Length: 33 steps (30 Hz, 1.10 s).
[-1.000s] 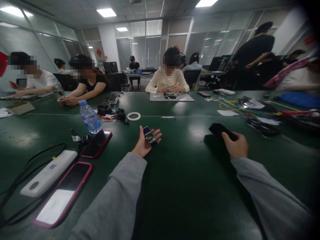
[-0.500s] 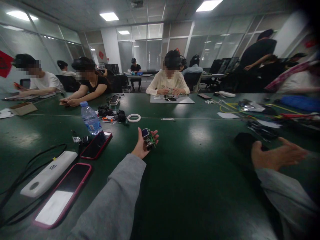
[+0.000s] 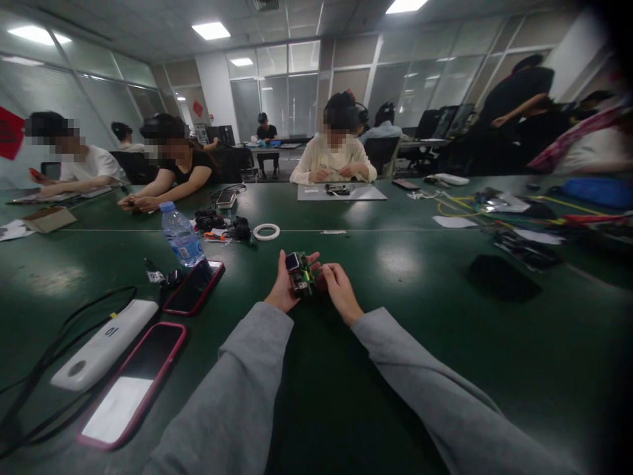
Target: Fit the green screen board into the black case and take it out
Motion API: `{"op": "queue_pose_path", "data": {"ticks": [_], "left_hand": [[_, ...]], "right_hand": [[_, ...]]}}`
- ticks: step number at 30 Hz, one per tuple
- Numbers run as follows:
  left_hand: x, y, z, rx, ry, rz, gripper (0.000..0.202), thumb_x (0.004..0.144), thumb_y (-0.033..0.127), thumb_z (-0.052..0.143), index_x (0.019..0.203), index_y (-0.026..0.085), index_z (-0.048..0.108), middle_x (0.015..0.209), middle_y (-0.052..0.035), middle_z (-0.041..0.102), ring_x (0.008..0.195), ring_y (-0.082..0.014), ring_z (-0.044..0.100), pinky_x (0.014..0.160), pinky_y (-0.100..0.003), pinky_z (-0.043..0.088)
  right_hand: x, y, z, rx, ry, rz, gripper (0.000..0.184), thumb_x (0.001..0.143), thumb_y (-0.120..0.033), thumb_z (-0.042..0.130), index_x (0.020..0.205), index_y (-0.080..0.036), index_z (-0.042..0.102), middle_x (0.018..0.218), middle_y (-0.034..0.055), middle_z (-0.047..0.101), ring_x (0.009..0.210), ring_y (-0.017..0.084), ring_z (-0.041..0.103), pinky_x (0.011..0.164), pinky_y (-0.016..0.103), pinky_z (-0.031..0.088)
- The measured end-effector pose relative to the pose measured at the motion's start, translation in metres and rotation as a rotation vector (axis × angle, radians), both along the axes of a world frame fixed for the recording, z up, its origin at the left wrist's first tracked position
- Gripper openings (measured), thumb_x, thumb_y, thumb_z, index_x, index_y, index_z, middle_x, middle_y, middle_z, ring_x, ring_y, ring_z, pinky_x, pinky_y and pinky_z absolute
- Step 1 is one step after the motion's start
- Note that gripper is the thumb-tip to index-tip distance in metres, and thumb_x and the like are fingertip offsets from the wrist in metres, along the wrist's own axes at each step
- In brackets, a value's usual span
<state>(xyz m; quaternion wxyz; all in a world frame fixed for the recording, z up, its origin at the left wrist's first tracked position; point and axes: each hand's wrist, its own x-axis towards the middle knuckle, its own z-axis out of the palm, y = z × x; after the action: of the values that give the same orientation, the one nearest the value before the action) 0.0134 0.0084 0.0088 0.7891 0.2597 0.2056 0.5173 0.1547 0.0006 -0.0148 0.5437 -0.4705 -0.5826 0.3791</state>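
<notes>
A small green circuit board (image 3: 302,276) with a little dark square screen and metal ports rests in my left hand (image 3: 283,287), held above the dark green table. My thumb lies along its left side, and the other fingers show behind its far edge. Close by on the right, my right hand (image 3: 339,290) has its thumb and fingers pressed together near the board's right edge. I cannot make out whether anything is pinched in them, or whether they touch the board.
On the left lie a pink-cased phone (image 3: 133,389), a red-cased phone (image 3: 194,287), a white handheld device (image 3: 103,346) and black cables. Beyond stand a water bottle (image 3: 182,234) and a tape roll (image 3: 266,231). A black cloth-like piece (image 3: 504,277) lies right. People sit across the table.
My right hand has come from the far right, where it was open above the black piece, to beside the circuit board, its fingers now closed. The board has turned slightly in my left hand.
</notes>
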Motion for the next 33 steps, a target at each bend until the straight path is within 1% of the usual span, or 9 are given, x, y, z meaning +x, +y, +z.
{"op": "queue_pose_path", "data": {"ticks": [3, 6, 9, 14, 18, 21, 24, 28, 33], "left_hand": [[0.000, 0.001, -0.002, -0.004, 0.004, -0.051, 0.076, 0.077, 0.073, 0.033, 0.114, 0.013, 0.062, 0.114, -0.0129, 0.064, 0.106, -0.0258, 0.059, 0.090, -0.036, 0.046], [0.000, 0.001, -0.003, -0.009, 0.036, -0.033, 0.080, 0.076, 0.075, 0.032, 0.120, 0.014, 0.060, 0.109, -0.0113, 0.066, 0.103, -0.0257, 0.060, 0.090, -0.037, 0.046], [0.002, 0.001, -0.003, -0.003, 0.085, 0.007, 0.078, 0.077, 0.075, 0.029, 0.120, 0.017, 0.060, 0.109, -0.0096, 0.067, 0.102, -0.0248, 0.060, 0.088, -0.036, 0.046], [0.010, 0.004, -0.006, 0.006, 0.177, 0.020, 0.078, 0.080, 0.073, 0.022, 0.115, 0.016, 0.062, 0.112, -0.0110, 0.065, 0.105, -0.0240, 0.058, 0.090, -0.035, 0.045], [0.014, 0.009, -0.010, 0.043, 0.203, 0.057, 0.079, 0.081, 0.072, 0.020, 0.103, 0.011, 0.064, 0.107, -0.0144, 0.065, 0.106, -0.0236, 0.057, 0.095, -0.034, 0.041], [0.012, 0.010, -0.010, 0.026, 0.222, 0.070, 0.078, 0.080, 0.073, 0.023, 0.103, 0.010, 0.063, 0.109, -0.0160, 0.064, 0.105, -0.0242, 0.058, 0.097, -0.035, 0.039], [0.008, 0.009, -0.008, 0.043, 0.227, 0.035, 0.078, 0.080, 0.073, 0.026, 0.112, 0.010, 0.059, 0.118, -0.0175, 0.060, 0.108, -0.0251, 0.057, 0.098, -0.037, 0.037], [0.005, 0.008, -0.009, 0.085, 0.226, 0.018, 0.077, 0.080, 0.071, 0.027, 0.120, 0.011, 0.055, 0.124, -0.0185, 0.057, 0.110, -0.0254, 0.056, 0.099, -0.038, 0.036], [0.004, 0.008, -0.011, 0.088, 0.210, 0.013, 0.076, 0.081, 0.070, 0.029, 0.123, 0.011, 0.052, 0.122, -0.0182, 0.059, 0.108, -0.0251, 0.058, 0.099, -0.039, 0.037]], "right_hand": [[-0.024, 0.002, 0.001, -0.077, 0.075, 0.101, 0.048, 0.084, -0.064, 0.044, 0.093, -0.018, 0.055, 0.088, 0.0019, 0.056, 0.082, 0.015, 0.052, 0.074, 0.026, 0.044], [-0.026, 0.004, 0.005, -0.177, 0.191, 0.235, 0.049, 0.083, -0.065, 0.046, 0.097, -0.020, 0.057, 0.095, 0.0014, 0.058, 0.090, 0.015, 0.054, 0.080, 0.026, 0.044], [-0.020, 0.006, 0.010, -0.285, 0.255, 0.354, 0.047, 0.078, -0.061, 0.057, 0.100, -0.019, 0.056, 0.095, 0.0021, 0.059, 0.087, 0.014, 0.055, 0.076, 0.024, 0.045], [-0.007, 0.007, 0.019, -0.453, 0.348, 0.455, 0.047, 0.070, -0.048, 0.072, 0.103, -0.018, 0.055, 0.090, 0.0039, 0.059, 0.072, 0.012, 0.055, 0.052, 0.019, 0.041], [0.013, 0.010, 0.022, -0.607, 0.593, 0.541, 0.037, 0.075, -0.044, 0.067, 0.097, -0.016, 0.056, 0.083, 0.0054, 0.058, 0.071, 0.012, 0.055, 0.055, 0.020, 0.047], [0.036, 0.017, 0.020, -0.599, 0.711, 0.568, 0.037, 0.079, -0.045, 0.063, 0.099, -0.014, 0.057, 0.086, 0.0077, 0.059, 0.075, 0.014, 0.057, 0.061, 0.022, 0.051], [0.066, 0.028, 0.017, -0.536, 0.741, 0.474, 0.038, 0.083, -0.043, 0.059, 0.108, -0.015, 0.056, 0.095, 0.0090, 0.060, 0.076, 0.013, 0.057, 0.057, 0.018, 0.051], [0.122, 0.041, 0.016, -0.396, 0.750, 0.318, 0.031, 0.088, -0.040, 0.051, 0.110, -0.019, 0.056, 0.085, 0.0053, 0.058, 0.068, 0.010, 0.053, 0.051, 0.016, 0.046], [0.202, 0.050, 0.021, -0.345, 0.504, -0.146, 0.020, 0.091, -0.033, 0.048, 0.096, -0.015, 0.056, 0.085, 0.0095, 0.056, 0.071, 0.011, 0.055, 0.059, 0.024, 0.045]]}}
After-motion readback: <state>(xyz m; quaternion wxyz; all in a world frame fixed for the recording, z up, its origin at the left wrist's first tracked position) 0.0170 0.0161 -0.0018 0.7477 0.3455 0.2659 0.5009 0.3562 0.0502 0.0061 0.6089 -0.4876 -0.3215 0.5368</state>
